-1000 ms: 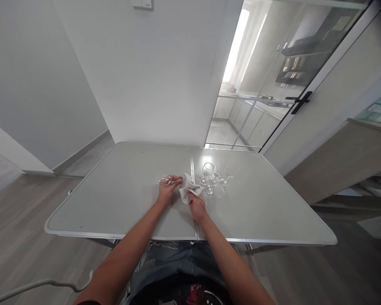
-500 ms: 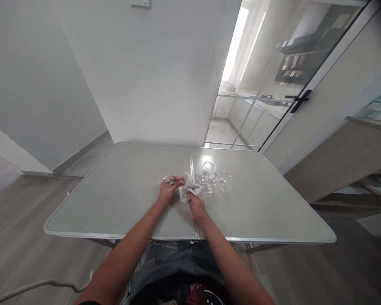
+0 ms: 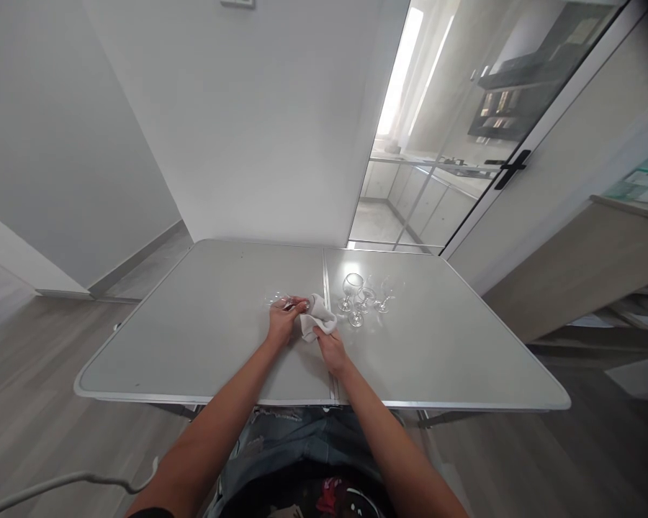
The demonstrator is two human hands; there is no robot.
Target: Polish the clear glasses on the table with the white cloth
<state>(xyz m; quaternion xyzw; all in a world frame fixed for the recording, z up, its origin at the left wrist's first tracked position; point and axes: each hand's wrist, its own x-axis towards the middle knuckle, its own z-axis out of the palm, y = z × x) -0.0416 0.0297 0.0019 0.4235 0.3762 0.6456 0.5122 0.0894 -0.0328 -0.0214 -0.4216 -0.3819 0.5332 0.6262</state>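
Observation:
My left hand [image 3: 281, 321] is closed around a clear stemmed glass [image 3: 275, 298], which lies sideways with its bowl pointing left. The glass's foot end is at the white cloth [image 3: 314, 321], partly covered by fingers and fabric. My right hand [image 3: 330, 348] grips this cloth, bunched up, against the foot end. Both hands are over the middle of the table, left of and near its centre seam. Just right of the cloth stand several more clear stemmed glasses [image 3: 355, 319] in a tight group, their outlines overlapping.
The light grey folding table [image 3: 205, 324] has a metal rim and a centre seam. Behind it rises a white wall [image 3: 248, 144]. A glazed door with a black handle [image 3: 512, 170] is at the back right, beside a wooden shelf unit [image 3: 588, 266]. A pale cable [image 3: 81, 478] hangs at lower left.
Both hands, with the glass and cloth, have shifted slightly left. The cloth has turned a little around the glass's foot end. The group of glasses has stayed put.

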